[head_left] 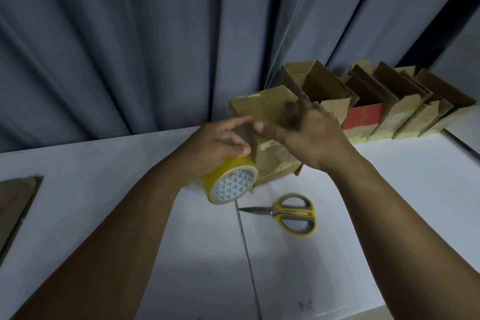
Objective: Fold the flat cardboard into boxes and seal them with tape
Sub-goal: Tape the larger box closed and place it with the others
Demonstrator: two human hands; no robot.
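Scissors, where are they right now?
Head view: the scissors lie flat on the white table, right of centre, just below the tape roll in the left hand.

Single head-worn view: looks forward and down, close over the tabletop [104, 189], facing a curtain [130, 47].

The near half of the surface [311, 280] lies open on both sides of the scissors [279, 212], which lie just right of its centre seam [246, 254]. The middle is blocked by the box [262, 109] with the tape roll [230, 184] at its near left corner. The curtain [130, 47] closes the far edge, a row of folded boxes [400, 114] fills the back right, and flat cardboard [15, 205] covers the left edge.
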